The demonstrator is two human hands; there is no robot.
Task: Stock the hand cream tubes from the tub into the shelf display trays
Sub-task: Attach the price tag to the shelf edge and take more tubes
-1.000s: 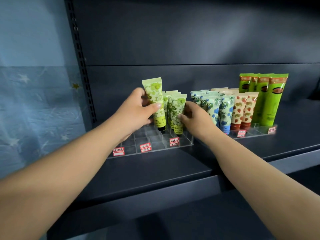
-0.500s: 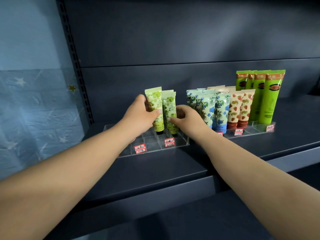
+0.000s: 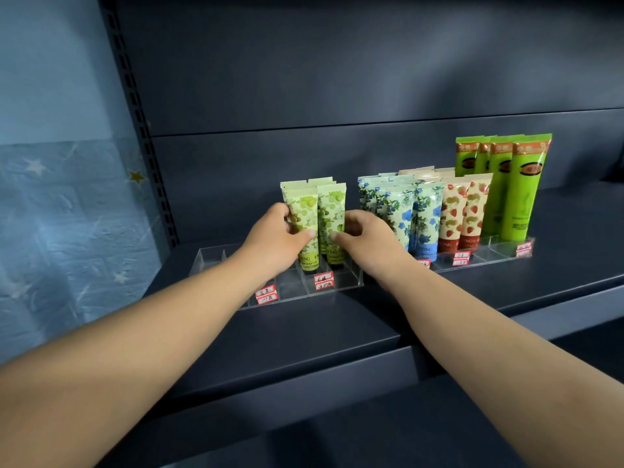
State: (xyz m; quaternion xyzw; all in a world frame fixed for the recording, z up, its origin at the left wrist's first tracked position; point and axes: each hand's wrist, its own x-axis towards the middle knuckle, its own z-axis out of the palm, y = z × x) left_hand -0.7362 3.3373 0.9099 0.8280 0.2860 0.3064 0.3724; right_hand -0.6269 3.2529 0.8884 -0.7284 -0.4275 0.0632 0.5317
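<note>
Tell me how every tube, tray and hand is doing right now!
Left hand: gripping the left green grape-print tube, upright in the tray.
Right hand: steadying its twin tube.
Clear plastic left tray: mostly empty.
Blue flower-print tubes: standing.
Strawberry-print tubes: standing.
Tall bright green tubes: standing.

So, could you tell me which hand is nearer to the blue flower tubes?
Right. The right hand sits just left of the blue flower tubes; the left hand is farther left, beyond the green tubes.

Two clear plastic divided trays (image 3: 219, 261) side by side on dark metal shelf (image 3: 337, 332), green-grape-print tubes (image 3: 332, 217) in left tray, blue-flower tubes (image 3: 425, 214), strawberry-print tubes (image 3: 469, 211), tall green tubes (image 3: 523, 190) rightward in the right tray (image 3: 499, 253).
</note>
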